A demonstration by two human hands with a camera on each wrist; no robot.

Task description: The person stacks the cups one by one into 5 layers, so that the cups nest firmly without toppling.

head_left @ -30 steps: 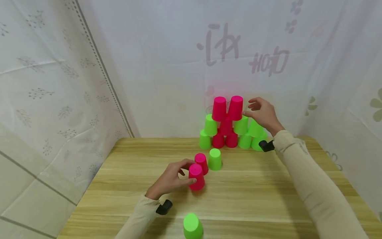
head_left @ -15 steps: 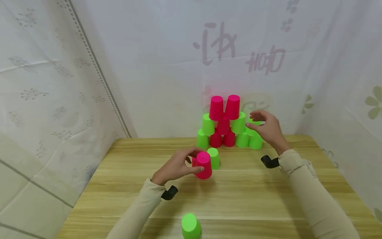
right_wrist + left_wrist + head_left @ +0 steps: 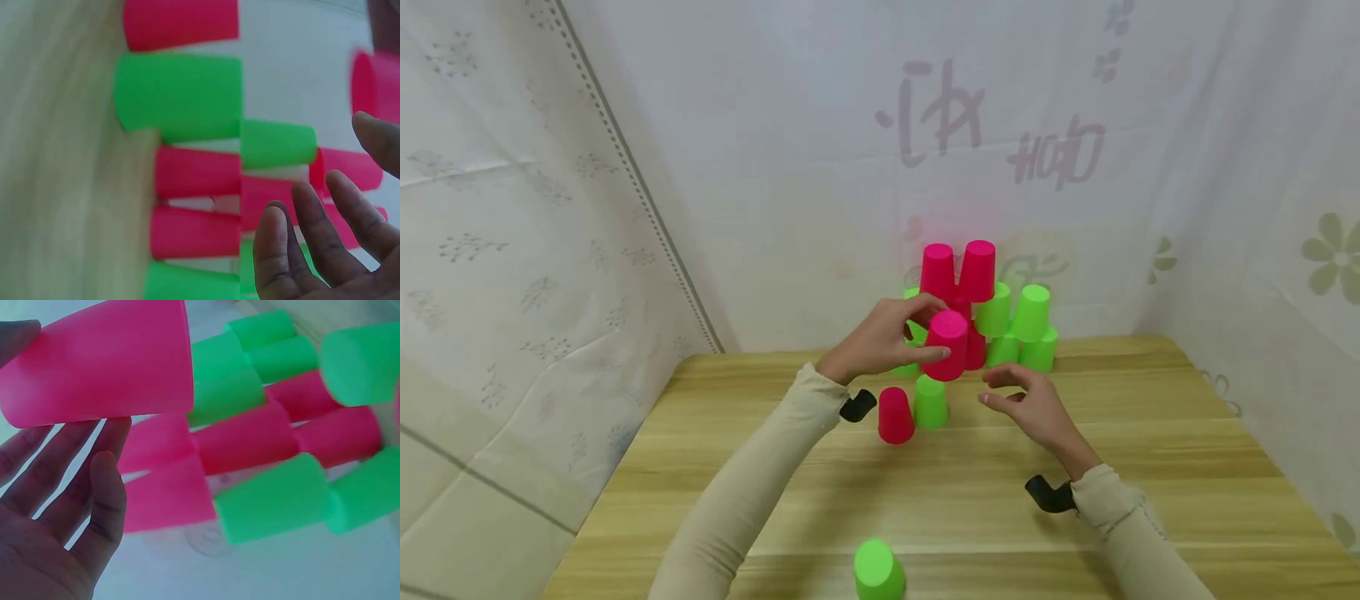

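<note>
My left hand [image 3: 887,337] holds an upside-down pink cup [image 3: 952,335] between thumb and fingers, raised in front of a stack of pink and green cups. In the left wrist view that pink cup [image 3: 112,369] lies across the upper left, its open end toward the stack's cups. Two pink cups, one at left [image 3: 937,265] and one at right [image 3: 980,271], form the stack's top row. My right hand [image 3: 1033,408] is over the table to the right, empty, fingers loosely bent. The left hand and its cup hide part of the stack's left side.
In front of the stack, a pink cup [image 3: 896,417] and a green cup [image 3: 931,404] stand upside down side by side. Another green cup [image 3: 878,569] stands near the table's front. Patterned white curtain [image 3: 812,208] hangs behind the wooden table [image 3: 760,467].
My left hand has lifted the pink cup off the table and carried it forward and right to the stack. My right hand has drawn back from beside the stack, down toward the table.
</note>
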